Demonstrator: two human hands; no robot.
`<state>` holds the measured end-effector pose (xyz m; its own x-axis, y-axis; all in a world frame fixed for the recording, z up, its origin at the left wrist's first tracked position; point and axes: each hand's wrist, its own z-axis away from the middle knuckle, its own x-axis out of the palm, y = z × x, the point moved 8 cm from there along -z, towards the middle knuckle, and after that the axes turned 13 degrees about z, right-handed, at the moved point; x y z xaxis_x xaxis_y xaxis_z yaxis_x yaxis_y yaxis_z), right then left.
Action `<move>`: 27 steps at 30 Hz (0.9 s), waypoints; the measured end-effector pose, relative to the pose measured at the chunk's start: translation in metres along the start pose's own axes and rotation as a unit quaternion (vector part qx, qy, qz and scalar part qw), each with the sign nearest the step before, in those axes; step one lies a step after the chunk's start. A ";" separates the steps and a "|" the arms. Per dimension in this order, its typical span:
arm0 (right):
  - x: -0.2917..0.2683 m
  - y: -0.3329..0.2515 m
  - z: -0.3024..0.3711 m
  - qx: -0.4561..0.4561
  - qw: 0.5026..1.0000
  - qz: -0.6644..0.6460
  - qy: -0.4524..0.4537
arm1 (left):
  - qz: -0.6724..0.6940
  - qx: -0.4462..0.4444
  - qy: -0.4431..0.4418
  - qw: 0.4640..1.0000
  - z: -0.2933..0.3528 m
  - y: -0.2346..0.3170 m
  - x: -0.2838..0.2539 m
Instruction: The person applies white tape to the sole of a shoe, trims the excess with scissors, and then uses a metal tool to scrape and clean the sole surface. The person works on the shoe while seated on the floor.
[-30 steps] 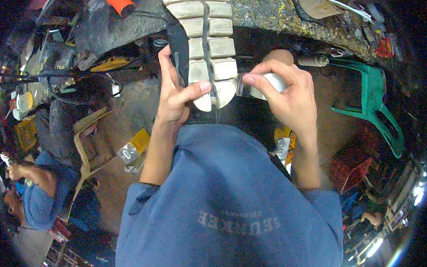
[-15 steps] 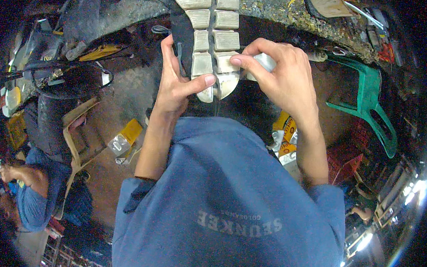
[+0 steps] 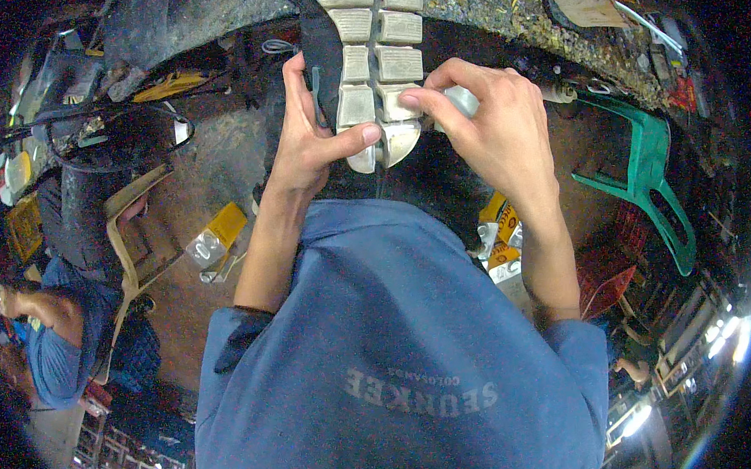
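A cream shoe sole (image 3: 399, 57), cut into blocks with a dark groove down its middle, points its rounded end toward me. My left hand (image 3: 313, 146) grips that end, its thumb across the blocks and its fingers up along the left side, beside dark material. On the right edge of the sole, my right hand (image 3: 491, 119) is closed, with the thumb tip pressed on a block and the index finger curled beside it. Behind the right fingers shows a pale, see-through piece (image 3: 462, 102); whether the hand holds it I cannot tell.
A rough, crusted bench edge (image 3: 500, 23) curves across the top. To the right stands a green plastic chair (image 3: 638, 167), to the left a beige chair (image 3: 132, 259). Yellow-and-clear packets (image 3: 218, 236) lie on the floor. Another person in blue (image 3: 60, 328) sits at far left.
The sole and both hands have shifted very slightly upward in the view. Both hands keep nearly the same hold, with the right thumb still on the sole's right edge.
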<state>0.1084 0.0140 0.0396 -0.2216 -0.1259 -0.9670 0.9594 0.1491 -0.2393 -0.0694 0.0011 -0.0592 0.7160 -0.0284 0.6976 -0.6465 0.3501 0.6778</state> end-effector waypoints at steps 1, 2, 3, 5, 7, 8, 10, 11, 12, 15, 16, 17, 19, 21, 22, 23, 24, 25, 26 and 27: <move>0.000 0.000 0.000 0.001 1.000 0.003 -0.003 | 0.003 -0.002 0.000 1.000 0.000 -0.001 0.000; 0.001 0.000 0.000 0.002 1.000 0.007 -0.005 | -0.001 0.002 -0.002 1.000 0.000 0.000 0.000; 0.001 0.000 0.001 -0.001 1.000 0.010 0.002 | -0.005 0.006 -0.004 1.000 0.000 0.000 0.000; 0.001 -0.001 0.001 -0.007 1.000 0.017 0.015 | -0.006 0.006 -0.005 1.000 0.000 0.000 0.001; 0.001 -0.003 0.001 -0.015 0.999 0.015 0.028 | -0.002 0.000 -0.005 1.000 0.000 -0.001 0.001; 0.002 -0.003 0.001 -0.015 0.999 0.012 0.031 | -0.002 0.003 -0.003 1.000 0.000 -0.001 0.001; 0.001 -0.005 0.002 -0.024 0.998 0.003 0.050 | 0.002 0.010 -0.001 1.000 -0.001 0.000 0.002; 0.002 -0.005 0.002 -0.023 0.998 -0.001 0.053 | 0.001 0.006 0.003 1.000 -0.001 0.000 0.002; 0.001 -0.005 0.002 -0.026 0.998 0.000 0.060 | 0.005 0.004 0.006 1.000 -0.001 0.000 0.002; 0.001 -0.008 0.004 -0.029 0.997 0.008 0.069 | 0.055 -0.017 0.029 0.998 -0.001 -0.001 0.000; 0.001 -0.010 0.005 -0.033 0.997 0.012 0.075 | 0.084 -0.020 0.038 0.996 -0.001 -0.002 0.000; 0.001 -0.011 0.005 -0.029 0.997 0.017 0.074 | 0.066 -0.026 0.055 0.996 -0.001 -0.003 -0.001; 0.001 -0.015 0.008 -0.036 0.995 0.036 0.086 | 0.044 -0.028 0.088 0.995 -0.002 -0.007 -0.003; 0.001 -0.017 0.009 -0.037 0.994 0.048 0.087 | 0.011 -0.014 0.073 0.997 -0.004 -0.007 0.002; 0.001 -0.018 0.009 -0.037 0.994 0.050 0.086 | -0.007 -0.007 0.065 0.998 -0.004 -0.007 0.004; 0.001 -0.018 0.010 -0.036 0.994 0.056 0.083 | 0.001 -0.010 0.066 0.998 -0.004 -0.009 0.004; 0.000 -0.018 0.010 -0.034 0.995 0.053 0.083 | 0.008 -0.013 0.066 0.998 -0.004 -0.010 0.003; -0.001 -0.017 0.010 -0.032 0.995 0.053 0.082 | 0.017 -0.019 0.071 0.997 -0.003 -0.011 0.002; 0.000 -0.017 0.011 -0.028 0.995 0.060 0.074 | 0.016 -0.015 0.068 0.997 -0.003 -0.012 0.002; -0.001 -0.016 0.011 -0.026 0.996 0.046 0.074 | 0.018 -0.013 0.069 0.997 -0.003 -0.012 0.001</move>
<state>0.0953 0.0010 0.0455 -0.1596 0.0365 -0.9865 0.9675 0.2045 -0.1490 -0.0601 -0.0006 -0.0673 0.7235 0.1127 0.6811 -0.6660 0.3736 0.6457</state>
